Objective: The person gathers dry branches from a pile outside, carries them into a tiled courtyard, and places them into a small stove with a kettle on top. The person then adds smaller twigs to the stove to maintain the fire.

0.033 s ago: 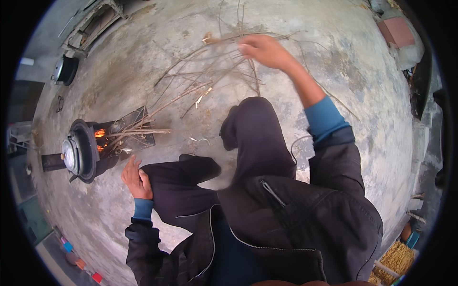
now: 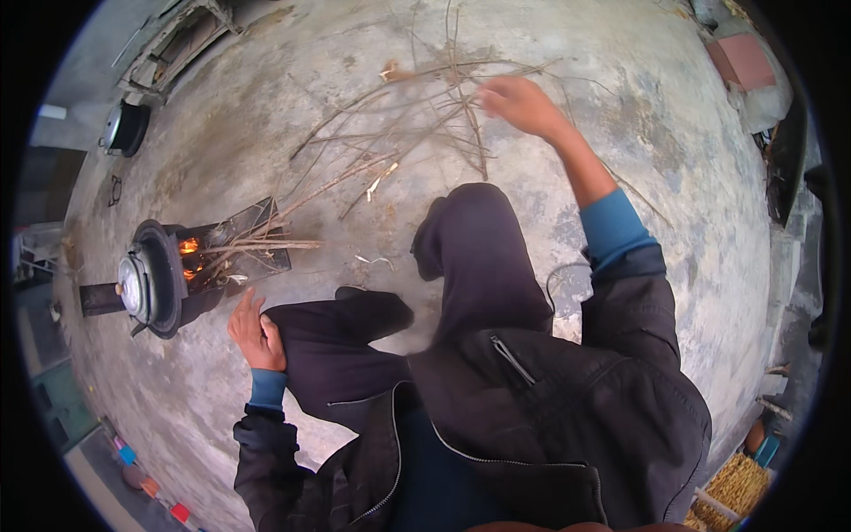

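Observation:
My left hand (image 2: 255, 333) rests on my left knee, its fingers stretched out and holding nothing. Out over the floor, my right hand (image 2: 523, 105) is above the right side of a loose pile of thin dry twigs (image 2: 381, 137). Its fingertips are smeared by motion, so whether a twig is between them cannot be made out. To the left stands a small round black stove (image 2: 164, 306) with a lidded metal pot (image 2: 133, 288) on top. Flames (image 2: 189, 248) burn in its opening, and several sticks (image 2: 266, 244) lie on the feed tray with their ends toward the fire.
A black pot (image 2: 126, 129) sits on the concrete floor (image 2: 709, 257) at the far left, near a wooden frame (image 2: 177, 49). A reddish box (image 2: 745, 62) is at the far right. Yellow material (image 2: 736, 488) lies at the near right.
My right hand has shifted to the right and slightly nearer over the twigs. My left hand stays on the knee, and the fire keeps burning.

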Motion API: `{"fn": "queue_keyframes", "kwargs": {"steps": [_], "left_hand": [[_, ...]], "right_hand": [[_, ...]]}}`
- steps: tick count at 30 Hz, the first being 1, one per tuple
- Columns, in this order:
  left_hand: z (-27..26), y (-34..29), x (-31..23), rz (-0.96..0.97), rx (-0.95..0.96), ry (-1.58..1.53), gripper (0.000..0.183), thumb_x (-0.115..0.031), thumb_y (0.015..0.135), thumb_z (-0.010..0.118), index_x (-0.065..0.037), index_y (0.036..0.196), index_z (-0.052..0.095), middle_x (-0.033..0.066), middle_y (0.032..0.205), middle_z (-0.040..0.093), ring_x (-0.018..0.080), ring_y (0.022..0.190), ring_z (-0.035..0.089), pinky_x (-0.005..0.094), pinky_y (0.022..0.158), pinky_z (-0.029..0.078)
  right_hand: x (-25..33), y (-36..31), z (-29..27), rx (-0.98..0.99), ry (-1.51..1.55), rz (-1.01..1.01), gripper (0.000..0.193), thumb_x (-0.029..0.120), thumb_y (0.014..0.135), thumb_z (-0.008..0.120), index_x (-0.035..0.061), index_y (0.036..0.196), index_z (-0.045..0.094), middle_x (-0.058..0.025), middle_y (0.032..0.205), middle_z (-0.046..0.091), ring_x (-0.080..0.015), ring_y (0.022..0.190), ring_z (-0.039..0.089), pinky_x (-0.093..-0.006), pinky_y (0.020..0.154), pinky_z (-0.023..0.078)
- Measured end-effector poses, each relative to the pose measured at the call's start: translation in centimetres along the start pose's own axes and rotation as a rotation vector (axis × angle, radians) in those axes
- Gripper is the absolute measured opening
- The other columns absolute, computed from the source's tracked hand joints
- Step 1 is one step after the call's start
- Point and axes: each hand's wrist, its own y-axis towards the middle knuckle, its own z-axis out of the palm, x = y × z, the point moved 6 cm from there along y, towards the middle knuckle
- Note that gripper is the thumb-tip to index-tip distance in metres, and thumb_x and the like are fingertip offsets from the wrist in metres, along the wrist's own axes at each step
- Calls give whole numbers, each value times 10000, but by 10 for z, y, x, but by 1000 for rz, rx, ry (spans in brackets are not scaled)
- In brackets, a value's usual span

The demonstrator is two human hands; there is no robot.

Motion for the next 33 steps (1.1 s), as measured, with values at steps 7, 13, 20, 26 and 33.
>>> {"fn": "queue_keyframes", "kwargs": {"steps": [7, 13, 20, 26, 33], "left_hand": [[2, 4, -3, -57, 95, 46, 384, -126, 968, 482, -35, 1300, 650, 134, 1497, 582, 369, 1333, 519, 495, 1178, 296], [5, 8, 6, -111, 196, 69, 419, -188, 1002, 432, -2, 1319, 633, 168, 1515, 564, 388, 1351, 506, 506, 1187, 279], [13, 11, 21, -166, 263, 86, 533, -386, 1084, 333, -12, 1300, 645, 178, 1495, 592, 381, 1364, 514, 497, 1196, 272], [14, 18, 26, -194, 307, 70, 584, -450, 1098, 326, 6, 1242, 661, 201, 1478, 598, 389, 1330, 533, 489, 1177, 294], [9, 36, 9, -209, 324, 85, 420, -255, 1015, 427, 25, 1191, 686, 204, 1466, 596, 398, 1292, 546, 500, 1160, 303]], "right_hand": [[-284, -138, 105, 196, 118, 719, 380, 360, 915, 670, -8, 963, 752, -167, 842, 758, -293, 802, 737, -397, 808, 579], [-325, -113, 208, 250, -232, 522, 453, 304, 884, 690, 12, 1231, 678, -272, 1236, 696, -441, 1166, 663, -481, 1024, 537], [-326, -19, 239, 133, -241, 616, 718, 292, 866, 775, 53, 1473, 476, -236, 1465, 556, -423, 1368, 528, -539, 1049, 520], [-346, 7, 261, 241, -284, 920, 1088, 389, 839, 791, 40, 1662, 170, -165, 1582, 502, -312, 1430, 518, -605, 1153, 382], [-328, -9, 295, 250, 154, 650, 402, 367, 845, 818, 25, 1010, 685, -149, 940, 758, -297, 892, 749, -380, 784, 579]]}}
